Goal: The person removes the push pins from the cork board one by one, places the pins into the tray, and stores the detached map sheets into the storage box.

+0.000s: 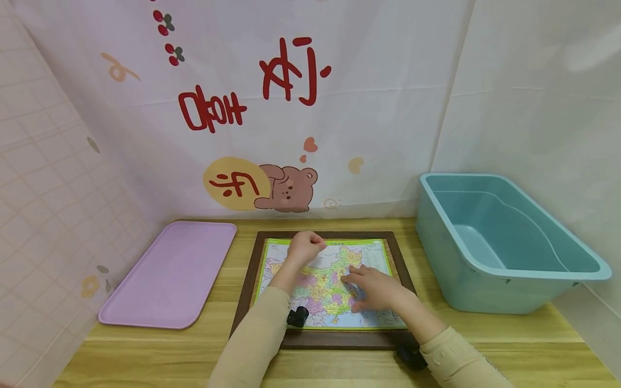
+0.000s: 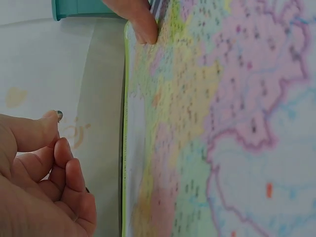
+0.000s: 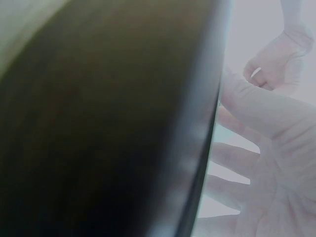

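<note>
— What do you have under the hands?

— I see a framed map puzzle (image 1: 324,285) lying flat on the wooden counter (image 1: 509,334), between a lilac tray (image 1: 172,275) on the left and a teal tub (image 1: 499,242) on the right. My left hand (image 1: 304,248) is over the far part of the map, fingers curled in with the thumb against them. In the left wrist view nothing shows between them, so I can't tell whether they pinch a piece.

— And the other one?

— My right hand (image 1: 375,288) lies on the right half of the map, fingers nearly straight and spread, pointing left, tips touching the coloured surface. The right wrist view is mostly filled by the dark frame edge (image 3: 123,123), with pale, washed-out fingers (image 3: 256,106) beside it
</note>
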Motion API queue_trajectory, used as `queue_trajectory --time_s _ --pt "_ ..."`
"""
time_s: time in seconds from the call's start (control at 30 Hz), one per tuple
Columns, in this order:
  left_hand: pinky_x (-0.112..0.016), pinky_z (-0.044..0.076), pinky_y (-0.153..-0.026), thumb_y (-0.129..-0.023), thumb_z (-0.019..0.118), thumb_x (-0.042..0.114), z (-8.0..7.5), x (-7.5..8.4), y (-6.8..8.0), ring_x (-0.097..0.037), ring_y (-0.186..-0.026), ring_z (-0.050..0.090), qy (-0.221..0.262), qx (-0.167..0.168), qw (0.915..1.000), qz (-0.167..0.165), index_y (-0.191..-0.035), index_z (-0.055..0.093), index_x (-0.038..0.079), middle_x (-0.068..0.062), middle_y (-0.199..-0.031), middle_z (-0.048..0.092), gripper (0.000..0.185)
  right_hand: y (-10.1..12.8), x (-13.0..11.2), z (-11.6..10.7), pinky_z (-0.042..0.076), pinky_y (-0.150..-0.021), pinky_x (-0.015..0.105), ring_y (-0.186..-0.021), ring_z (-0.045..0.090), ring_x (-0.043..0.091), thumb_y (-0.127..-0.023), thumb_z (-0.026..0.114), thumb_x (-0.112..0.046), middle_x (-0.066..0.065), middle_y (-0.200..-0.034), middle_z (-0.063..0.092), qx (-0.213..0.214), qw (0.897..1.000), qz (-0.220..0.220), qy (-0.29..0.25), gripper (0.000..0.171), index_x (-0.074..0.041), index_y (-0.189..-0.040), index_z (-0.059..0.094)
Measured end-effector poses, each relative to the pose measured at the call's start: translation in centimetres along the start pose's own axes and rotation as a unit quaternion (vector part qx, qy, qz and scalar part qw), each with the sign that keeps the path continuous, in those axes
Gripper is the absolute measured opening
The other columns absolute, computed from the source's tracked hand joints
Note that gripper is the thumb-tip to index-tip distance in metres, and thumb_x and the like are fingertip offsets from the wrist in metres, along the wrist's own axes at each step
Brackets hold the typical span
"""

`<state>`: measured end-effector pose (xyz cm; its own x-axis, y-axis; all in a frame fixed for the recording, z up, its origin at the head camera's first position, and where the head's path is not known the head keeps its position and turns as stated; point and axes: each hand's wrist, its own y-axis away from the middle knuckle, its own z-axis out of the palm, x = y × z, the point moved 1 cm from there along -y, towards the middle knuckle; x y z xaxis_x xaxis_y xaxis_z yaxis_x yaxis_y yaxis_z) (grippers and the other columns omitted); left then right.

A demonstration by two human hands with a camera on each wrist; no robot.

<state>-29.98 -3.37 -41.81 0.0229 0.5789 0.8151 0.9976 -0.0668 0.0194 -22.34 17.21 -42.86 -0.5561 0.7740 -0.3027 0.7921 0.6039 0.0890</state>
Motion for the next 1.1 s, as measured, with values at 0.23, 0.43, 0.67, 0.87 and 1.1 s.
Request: queue_trajectory --time_s 0.23,0.43,0.67,0.87,1.1 --pt "-0.038 0.051 -0.076 -0.095 0.069 0.016 -1.2 0.1 0.9 -0.021 -0.083 0.057 0.035 -0.011 0.9992 0.018 -0.092 0.070 0.008 -0.004 -0.090 0.063 0.009 0.1 -0.1 -0.1 0.034 -0.107 0.061 -0.134 0.038 0.050 -0.077 0.084 -0.033 0.025 -0.147 0.044 -0.001 1.000 0.002 -0.002 0.072 -0.005 -0.137 0.058" --pt "-0.036 0.050 -0.075 -0.095 0.069 0.015 -2.1 0.0 1.6 -0.021 -0.081 0.055 0.033 -0.008 0.9990 0.029 -0.091 0.069 0.006 -0.005 -0.089 0.062 0.009 0.1 -0.1 -0.1 0.034 -0.107 0.061 -0.134 0.038 0.051 -0.077 0.084 -0.033 0.025 -0.147 0.044 0.000 1.000 0.001 -0.002 0.072 -0.004 -0.137 0.057" --pt "-0.034 0.049 -0.071 -0.095 0.068 0.014 -3.3 -0.5 2.1 -0.020 -0.079 0.055 0.029 -0.002 0.9988 0.039 -0.092 0.069 0.006 -0.005 -0.088 0.063 0.009 0.1 -0.1 -0.1 0.034 -0.107 0.061 -0.134 0.038 0.051 -0.077 0.084 -0.033 0.025 -0.147 0.043 0.000 1.000 0.001 -0.004 0.072 -0.004 -0.138 0.057" --pt "-0.034 0.050 -0.071 -0.094 0.069 0.013 -4.3 -1.0 2.5 -0.020 -0.079 0.055 0.035 0.013 0.9988 0.033 -0.091 0.070 0.005 -0.005 -0.088 0.063 0.009 0.2 -0.1 0.0 0.034 -0.107 0.061 -0.134 0.037 0.051 -0.077 0.083 -0.033 0.025 -0.147 0.043 0.002 1.000 -0.002 -0.002 0.072 -0.004 -0.138 0.057" --pt "-0.032 0.048 -0.069 -0.094 0.069 0.012 -5.6 -1.6 2.8 -0.021 -0.079 0.053 0.025 0.026 0.9992 0.019 -0.091 0.070 0.005 -0.006 -0.087 0.062 0.008 0.3 -0.1 0.1 0.035 -0.106 0.062 -0.133 0.037 0.052 -0.077 0.083 -0.033 0.025 -0.147 0.043 0.005 1.000 -0.005 -0.002 0.073 -0.004 -0.138 0.056"
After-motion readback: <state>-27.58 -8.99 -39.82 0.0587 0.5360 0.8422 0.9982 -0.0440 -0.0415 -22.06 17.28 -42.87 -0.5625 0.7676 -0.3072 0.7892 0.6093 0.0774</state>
